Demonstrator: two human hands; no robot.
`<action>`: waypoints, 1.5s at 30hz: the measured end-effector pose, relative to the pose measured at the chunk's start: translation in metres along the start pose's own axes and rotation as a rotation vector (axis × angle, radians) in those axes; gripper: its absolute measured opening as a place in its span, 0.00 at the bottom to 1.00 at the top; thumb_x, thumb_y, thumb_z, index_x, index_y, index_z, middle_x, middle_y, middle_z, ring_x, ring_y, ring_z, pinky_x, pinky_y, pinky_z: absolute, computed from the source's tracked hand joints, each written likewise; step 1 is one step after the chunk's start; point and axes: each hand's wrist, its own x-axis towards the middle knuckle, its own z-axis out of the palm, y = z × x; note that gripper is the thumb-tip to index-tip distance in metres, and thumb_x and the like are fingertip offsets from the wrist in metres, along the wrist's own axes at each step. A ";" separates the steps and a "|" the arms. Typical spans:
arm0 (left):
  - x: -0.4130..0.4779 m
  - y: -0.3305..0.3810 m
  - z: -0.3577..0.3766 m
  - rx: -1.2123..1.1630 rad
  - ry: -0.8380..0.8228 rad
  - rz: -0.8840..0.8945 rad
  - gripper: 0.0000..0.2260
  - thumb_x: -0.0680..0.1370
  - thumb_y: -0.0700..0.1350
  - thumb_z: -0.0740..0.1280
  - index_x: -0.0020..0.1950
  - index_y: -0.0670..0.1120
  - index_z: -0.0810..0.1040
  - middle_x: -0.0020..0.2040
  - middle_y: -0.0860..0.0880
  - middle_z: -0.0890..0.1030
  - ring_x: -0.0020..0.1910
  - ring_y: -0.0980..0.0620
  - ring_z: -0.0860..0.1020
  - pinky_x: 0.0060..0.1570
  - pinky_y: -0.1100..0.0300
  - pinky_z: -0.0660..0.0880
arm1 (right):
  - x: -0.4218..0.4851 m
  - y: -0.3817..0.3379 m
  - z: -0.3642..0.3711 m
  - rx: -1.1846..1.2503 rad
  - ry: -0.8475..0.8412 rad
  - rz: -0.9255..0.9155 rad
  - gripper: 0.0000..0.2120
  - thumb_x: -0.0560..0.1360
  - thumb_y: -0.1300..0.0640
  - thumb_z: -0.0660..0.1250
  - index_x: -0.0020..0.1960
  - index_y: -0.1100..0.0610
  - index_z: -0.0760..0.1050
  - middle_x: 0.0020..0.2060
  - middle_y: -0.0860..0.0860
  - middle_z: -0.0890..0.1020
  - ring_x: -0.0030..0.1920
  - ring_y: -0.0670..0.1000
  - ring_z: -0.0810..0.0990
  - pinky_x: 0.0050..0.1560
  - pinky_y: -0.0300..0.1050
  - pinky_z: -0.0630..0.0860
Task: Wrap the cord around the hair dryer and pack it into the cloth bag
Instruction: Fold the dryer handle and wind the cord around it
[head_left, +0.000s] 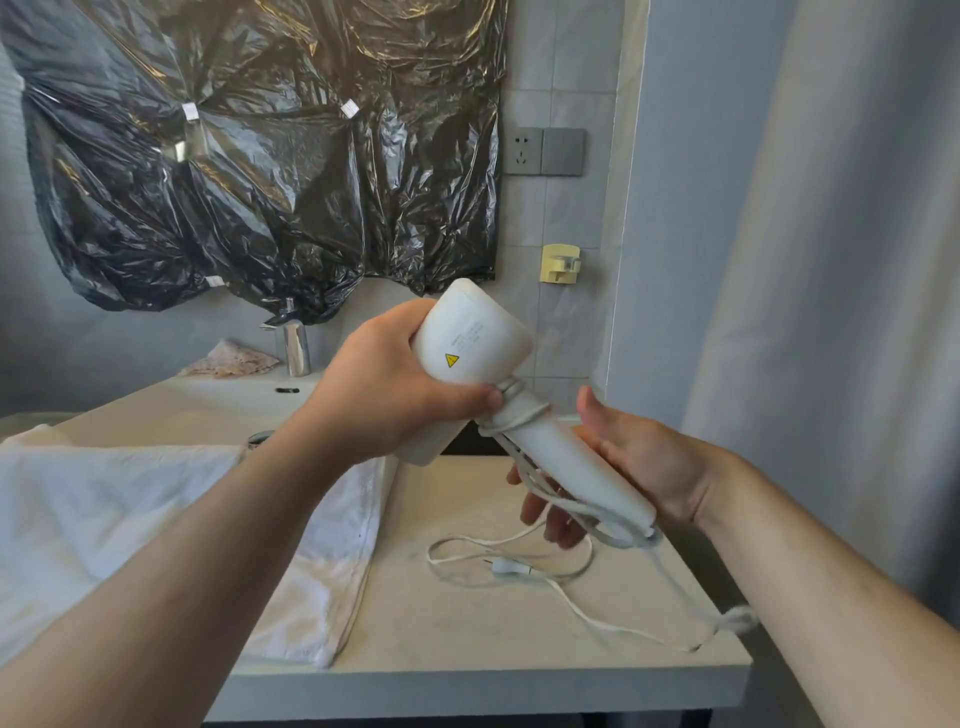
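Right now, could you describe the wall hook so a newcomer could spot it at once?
Find the black plastic sheet on the wall. Right of its lower corner, below the grey socket plate, sits the hook, the only pale yellow thing.

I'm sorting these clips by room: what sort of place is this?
Most likely a bathroom: a white sink with a chrome tap, a white towel lying by it, and a tiled wall with a socket.

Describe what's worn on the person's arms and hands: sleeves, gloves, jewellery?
The left hand and right hand are ungloved, with bare forearms running to the frame's edge and no sleeves in view. No watch, bracelet or ring shows.
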 end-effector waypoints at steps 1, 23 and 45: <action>0.002 -0.001 -0.002 -0.006 0.003 -0.013 0.30 0.54 0.63 0.77 0.52 0.54 0.80 0.43 0.53 0.83 0.43 0.52 0.82 0.44 0.49 0.81 | -0.004 0.000 -0.001 -0.027 -0.057 0.015 0.43 0.62 0.28 0.69 0.61 0.62 0.75 0.51 0.65 0.79 0.41 0.60 0.81 0.45 0.53 0.79; -0.007 -0.009 0.017 -0.360 0.080 -0.248 0.26 0.57 0.54 0.80 0.50 0.44 0.80 0.43 0.42 0.83 0.38 0.49 0.81 0.41 0.44 0.82 | 0.037 0.035 0.057 0.858 0.164 -0.350 0.10 0.71 0.53 0.69 0.46 0.59 0.77 0.32 0.54 0.77 0.33 0.53 0.78 0.44 0.53 0.81; -0.019 -0.019 0.030 -0.049 0.218 -0.229 0.29 0.56 0.64 0.76 0.52 0.53 0.75 0.43 0.56 0.81 0.43 0.54 0.80 0.44 0.48 0.80 | 0.003 0.000 0.048 -1.328 0.876 -0.420 0.11 0.72 0.51 0.65 0.43 0.55 0.84 0.53 0.53 0.82 0.52 0.58 0.77 0.54 0.51 0.74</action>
